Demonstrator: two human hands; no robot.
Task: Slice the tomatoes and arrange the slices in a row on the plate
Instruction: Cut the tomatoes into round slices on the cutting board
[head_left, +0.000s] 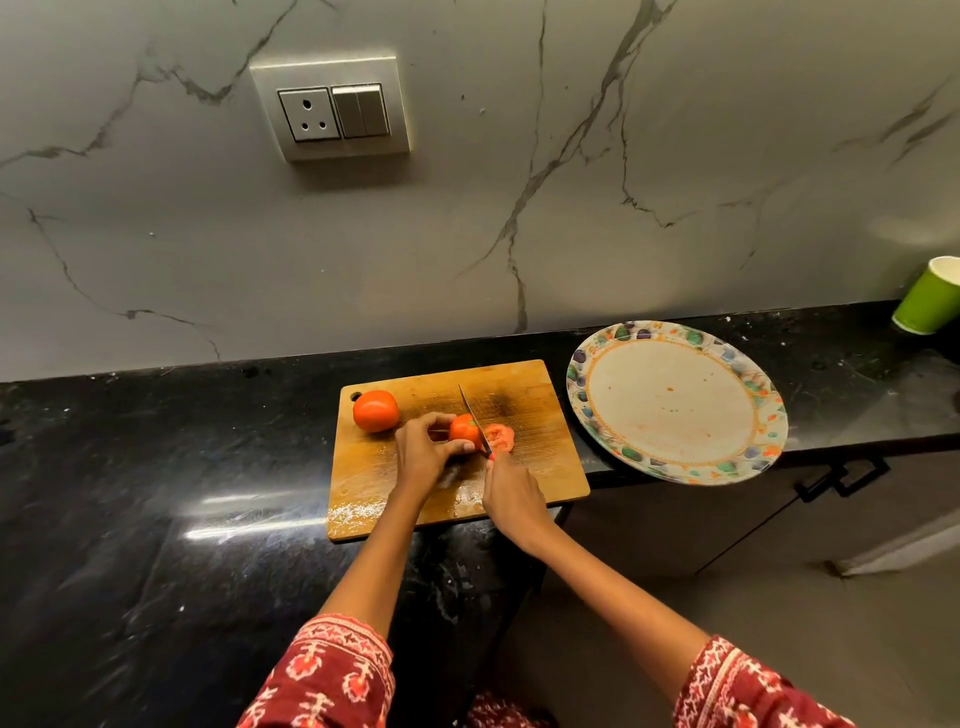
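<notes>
On the wooden cutting board my left hand holds a partly cut tomato between curled fingers and thumb. My right hand grips a knife by its red handle. The blade stands against the tomato's cut side. One cut slice lies flat just right of the blade. A whole tomato sits at the board's back left corner. The round plate with a patterned rim lies to the right of the board and holds no slices.
The board rests on a black stone counter against a marble wall with a socket panel. A green paper cup stands at the far right. The plate overhangs the counter's front edge, above cabinet doors with a black handle.
</notes>
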